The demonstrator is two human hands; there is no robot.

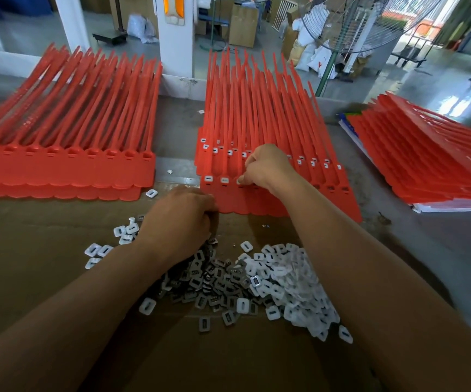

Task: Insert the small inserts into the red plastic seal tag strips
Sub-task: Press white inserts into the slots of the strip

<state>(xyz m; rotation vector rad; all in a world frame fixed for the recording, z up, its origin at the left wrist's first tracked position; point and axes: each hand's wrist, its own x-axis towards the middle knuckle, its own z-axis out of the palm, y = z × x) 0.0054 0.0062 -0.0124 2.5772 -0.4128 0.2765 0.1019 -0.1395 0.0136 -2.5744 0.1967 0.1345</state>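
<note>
Strips (257, 114), middle stack: plain red. Left stack (67, 114): same red. Right stack (426, 154): red, reads slightly orange. Seated inserts (208, 179): white, dark slot at centre. Loose inserts (293, 278): white at right of pile, some translucent; grey to near black at left, each with a dark slot. Cardboard (44, 278): brown. Table (426, 250): grey, mottled. Pillar (176, 46): white, with orange panel (173, 7). Fan pole (327, 72): green.

No readable text, label, brand, number or sign shows on the red strips (257, 108) or elsewhere.
</note>
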